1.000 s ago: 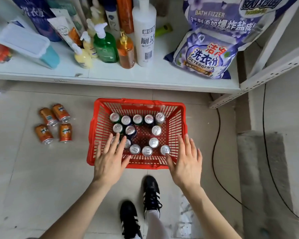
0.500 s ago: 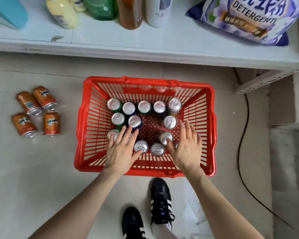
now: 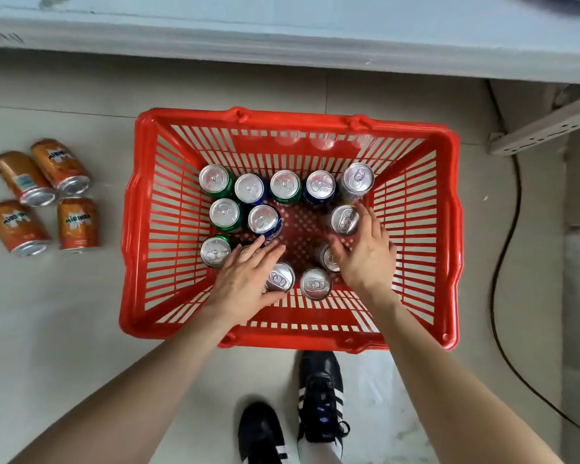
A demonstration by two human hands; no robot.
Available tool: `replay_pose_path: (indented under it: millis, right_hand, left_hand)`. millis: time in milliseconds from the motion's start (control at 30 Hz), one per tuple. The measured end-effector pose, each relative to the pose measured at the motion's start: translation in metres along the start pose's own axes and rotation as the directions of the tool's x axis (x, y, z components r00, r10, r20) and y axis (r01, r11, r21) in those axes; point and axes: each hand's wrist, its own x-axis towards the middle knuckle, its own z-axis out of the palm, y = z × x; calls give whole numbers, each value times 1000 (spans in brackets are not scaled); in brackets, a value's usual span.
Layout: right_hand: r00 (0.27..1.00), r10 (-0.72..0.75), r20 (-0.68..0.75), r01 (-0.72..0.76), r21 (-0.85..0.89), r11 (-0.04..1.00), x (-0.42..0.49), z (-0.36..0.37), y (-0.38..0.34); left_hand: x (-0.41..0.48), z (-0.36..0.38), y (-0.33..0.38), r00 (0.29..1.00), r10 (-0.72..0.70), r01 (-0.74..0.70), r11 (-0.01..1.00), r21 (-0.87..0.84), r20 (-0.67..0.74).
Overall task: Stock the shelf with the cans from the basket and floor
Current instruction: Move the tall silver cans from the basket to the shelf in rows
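1. Since a second ago, both hands have dropped from above the near rim of the red basket (image 3: 141, 202) down inside it, and the view has tipped lower, so only the front edge of the shelf (image 3: 282, 38) shows, at 12 o'clock.
2. The left hand (image 3: 245, 279) lies spread, palm down, over a can at the near left of the cluster; its fingers are apart, not yet curled round anything. The can under it is mostly hidden.
3. The right hand (image 3: 365, 256) is spread as well, fingers apart, covering part of a silver-topped can (image 3: 327, 257) at about 4 o'clock in the basket; its fingertips reach beside another can (image 3: 344, 219). Nothing is clamped yet.
4. The remaining cans in the basket (image 3: 283, 185) stand upright, a row along the far side at 12 o'clock and others round the middle.
5. Four orange cans (image 3: 77, 222) lie on their sides on the floor (image 3: 64, 329) at 9 o'clock, well apart from the basket.
6. My judgement: the reach is finished and the grasp comes next, one can per hand; stocking has barely begun, as no can is seen on the shelf edge.
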Motion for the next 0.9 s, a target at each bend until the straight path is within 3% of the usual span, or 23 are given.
replay_pose_path:
  millis: [267,467,600,900]
  right_hand:
    - [999,23,-41,-19,99,995,8,9,6]
    - [997,24,-74,0,314,950,14,17,9]
    - [999,39,-33,-19,462,886,20,22,10]
    - [998,50,-29,-26,548,836,25,25,10]
  left_hand:
    - [5,5,-4,996,83,-83,996,20,21]
    - [7,2,-4,996,86,-86,996,1,-3]
    - [9,1,-3,996,62,-61,998,8,-58]
    - [14,-1,2,983,36,-37,999,-5,-179]
